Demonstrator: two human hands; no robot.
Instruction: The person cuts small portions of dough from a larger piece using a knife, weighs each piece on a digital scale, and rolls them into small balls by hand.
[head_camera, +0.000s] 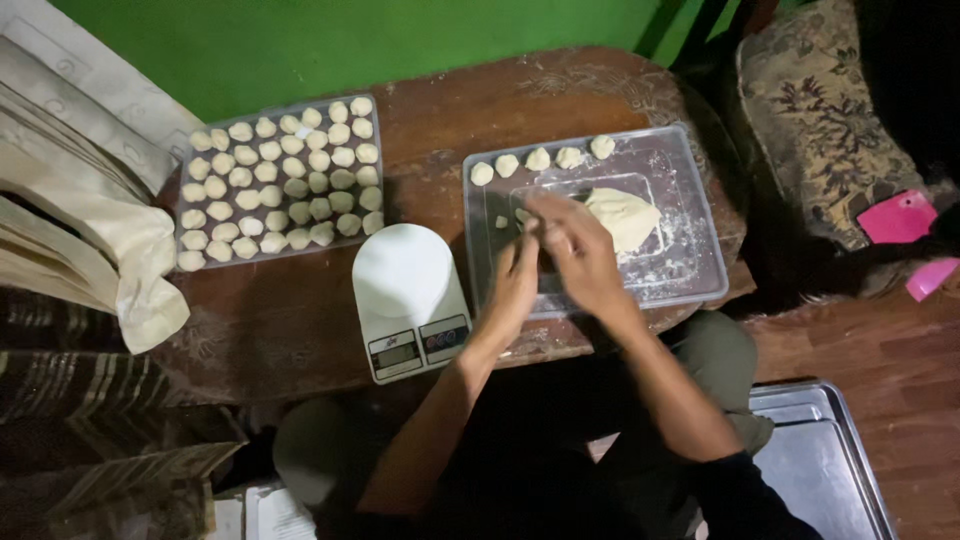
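Frame centre: my left hand (515, 285) and right hand (580, 250) meet over the clear plastic tray (690, 215), beside the pale dough lump (622, 215); grip state indiscernible.

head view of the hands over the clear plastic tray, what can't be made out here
- Head view: what sits between the left hand and right hand is hidden by blurred fingers.
- The white kitchen scale display is too small to read.
- The metal tray is cut off by the bottom edge.
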